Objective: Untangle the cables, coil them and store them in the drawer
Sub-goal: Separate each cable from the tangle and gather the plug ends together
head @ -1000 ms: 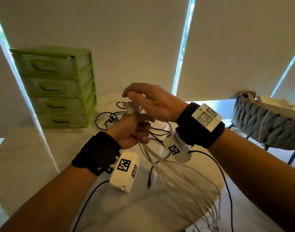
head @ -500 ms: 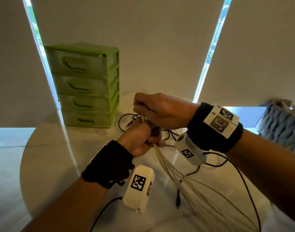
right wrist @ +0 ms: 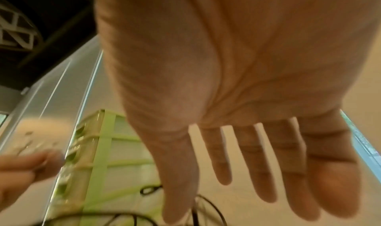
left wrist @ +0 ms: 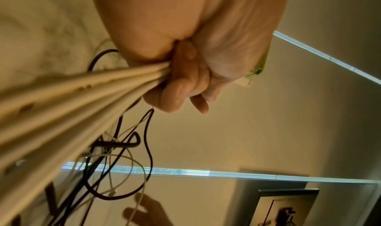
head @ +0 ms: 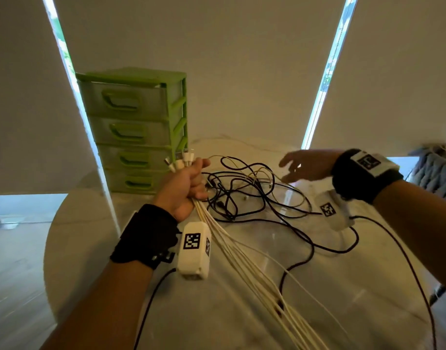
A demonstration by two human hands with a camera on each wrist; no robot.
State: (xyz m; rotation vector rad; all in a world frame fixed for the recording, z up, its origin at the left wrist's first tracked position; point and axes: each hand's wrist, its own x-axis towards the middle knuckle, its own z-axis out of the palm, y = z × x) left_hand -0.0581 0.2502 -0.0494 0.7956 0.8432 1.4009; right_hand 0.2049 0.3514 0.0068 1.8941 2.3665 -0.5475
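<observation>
Head view: I am seeing the left hand (head: 185, 189) clenching a bundle of white cables (head: 244, 261) above the round table (head: 90, 236), their plugs (head: 179, 161) sticking up out of the fist and the strands trailing down toward the near table edge. Left wrist view is confirming the fingers (left wrist: 181, 83) wrapping the bundle (left wrist: 72, 99). I am noting the right hand (head: 309, 164) hovering with fingers spread and holding nothing, just right of the tangle of black cables (head: 244, 193) lying on the table between both hands. The green drawer unit (head: 136, 130) is standing behind the left hand, all drawers pushed in.
</observation>
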